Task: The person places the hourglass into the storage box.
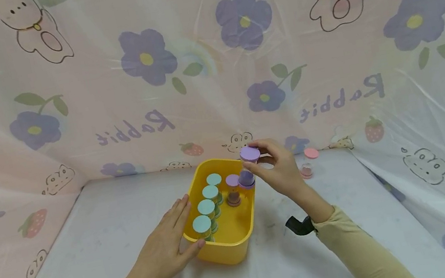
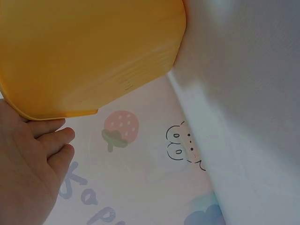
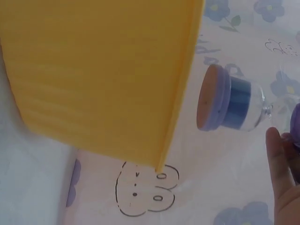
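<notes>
A purple-capped sand timer (image 1: pixel 246 178) with dark purple sand is pinched at its upper cap by my right hand (image 1: pixel 277 164), over the right rim of a yellow bin (image 1: pixel 230 253). The right wrist view shows its clear neck and lower cap (image 3: pixel 213 98) beside the bin wall. Inside the bin, several mint-capped sand timers (image 1: pixel 206 207) stand in a row along the left side. Another purple-capped timer (image 1: pixel 232 180), with brown sand, stands near them. My left hand (image 1: pixel 165 243) rests with extended fingers along the bin's left rim, also seen in the left wrist view.
On the white table (image 1: pixel 89 242), a pink-capped sand timer (image 1: pixel 306 171) stands to the right, behind my right wrist. A patterned curtain (image 1: pixel 200 63) with flowers and rabbits rises at the back and sides. Both wrists carry black mounts (image 1: pixel 299 226).
</notes>
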The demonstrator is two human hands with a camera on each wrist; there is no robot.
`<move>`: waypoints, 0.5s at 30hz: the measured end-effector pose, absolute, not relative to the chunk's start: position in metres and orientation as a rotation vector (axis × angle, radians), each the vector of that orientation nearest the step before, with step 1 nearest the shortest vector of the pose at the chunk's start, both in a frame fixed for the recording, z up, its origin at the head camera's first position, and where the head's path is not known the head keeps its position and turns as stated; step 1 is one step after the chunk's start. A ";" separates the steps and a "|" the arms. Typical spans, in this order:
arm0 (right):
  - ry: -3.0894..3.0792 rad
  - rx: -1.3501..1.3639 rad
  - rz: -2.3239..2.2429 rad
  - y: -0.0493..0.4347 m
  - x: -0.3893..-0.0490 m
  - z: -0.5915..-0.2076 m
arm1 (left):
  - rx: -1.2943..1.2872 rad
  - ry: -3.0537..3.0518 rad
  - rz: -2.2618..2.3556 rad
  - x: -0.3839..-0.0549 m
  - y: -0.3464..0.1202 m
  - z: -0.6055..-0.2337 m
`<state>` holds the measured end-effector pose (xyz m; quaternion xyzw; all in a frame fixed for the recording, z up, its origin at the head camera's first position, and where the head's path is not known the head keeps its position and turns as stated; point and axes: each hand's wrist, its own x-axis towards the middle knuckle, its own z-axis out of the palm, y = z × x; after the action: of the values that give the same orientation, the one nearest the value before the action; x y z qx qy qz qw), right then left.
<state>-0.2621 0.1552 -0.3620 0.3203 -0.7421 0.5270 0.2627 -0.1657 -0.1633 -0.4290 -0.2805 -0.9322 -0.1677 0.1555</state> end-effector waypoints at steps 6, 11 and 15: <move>-2.070 0.919 1.429 0.143 -0.264 -0.369 | -0.804 -2.667 -0.477 -0.166 -0.164 -0.430; -2.131 0.951 1.431 0.134 -0.266 -0.376 | -0.807 -2.672 -0.473 -0.166 -0.164 -0.430; -2.198 0.979 1.420 0.129 -0.270 -0.383 | -0.804 -2.676 -0.475 -0.167 -0.164 -0.430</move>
<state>-0.2695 0.1295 -0.3835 0.3450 -0.7749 0.5006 0.1730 -0.1671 -0.1639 -0.4305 -0.2801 -0.9331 -0.1655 0.1530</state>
